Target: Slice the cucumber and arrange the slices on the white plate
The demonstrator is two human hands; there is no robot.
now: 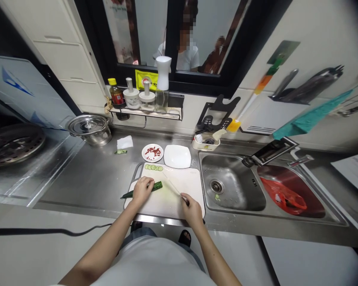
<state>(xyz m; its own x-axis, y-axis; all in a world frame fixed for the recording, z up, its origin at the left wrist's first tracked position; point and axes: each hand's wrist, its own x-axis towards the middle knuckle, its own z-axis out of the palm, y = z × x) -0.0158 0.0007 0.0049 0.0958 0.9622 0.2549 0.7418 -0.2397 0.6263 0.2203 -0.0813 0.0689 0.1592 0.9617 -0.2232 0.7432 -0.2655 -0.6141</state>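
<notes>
A dark green cucumber (157, 185) lies slanted on the white cutting board (170, 206), its narrow end past the left edge. My left hand (142, 190) is closed around its middle. In my right hand (192, 208) is a knife (173, 186), gripped by the handle, its thin blade pointing up and left, apart from the cucumber's cut end. Several cucumber slices (153, 167) form a row along the board's top left. Behind the board stand a plate of red pieces (152, 152) and a bare white square plate (177, 156).
A sink (232, 182) adjoins the board on the right, with a red bag (283, 196) in its second basin. A lidded steel pot (91, 129), white paper (125, 142) and a cucumber end piece (120, 151) are at the left. Seasoning jars (132, 98) stand on a wall shelf.
</notes>
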